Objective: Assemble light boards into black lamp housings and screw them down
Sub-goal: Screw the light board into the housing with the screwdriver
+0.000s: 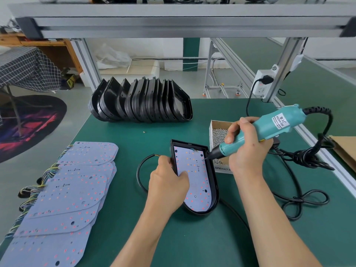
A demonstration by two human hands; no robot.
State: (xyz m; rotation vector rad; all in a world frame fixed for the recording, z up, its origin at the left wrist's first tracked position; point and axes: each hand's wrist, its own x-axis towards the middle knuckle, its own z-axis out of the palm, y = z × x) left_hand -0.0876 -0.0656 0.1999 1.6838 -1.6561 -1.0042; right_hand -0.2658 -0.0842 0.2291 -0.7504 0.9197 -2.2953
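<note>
Head view. A black lamp housing (212, 182) is lying open side up on the green bench mat (123, 135), with a white light board (194, 176) sitting inside it. The left hand (167, 182) is gripping the housing's left wall, thumb pressing down on the board's surface. The right hand (244, 145) is wrapping its fingers round a teal electric screwdriver (258, 133), which is tilting down to the left; its bit is touching a screw (202, 159) near the board's right edge. A black cable (141, 170) is looping out from the housing's upper left corner and passing behind the left hand.

Just right of the housing, a cardboard box of screws (218, 135) is standing partly behind the right hand. The screwdriver's black cord (306, 157) is trailing right in a tangle across the mat. At the mat's far edge, a row of empty black housings (142, 101) is leaning on edge, one against the next. On the left, a fanned stack of light boards (63, 197) is lying flat, with coloured wire leads (32, 191) sticking out on its left side. A white power strip (264, 83) is hanging on the aluminium frame post at upper right with a black plug in it.
</note>
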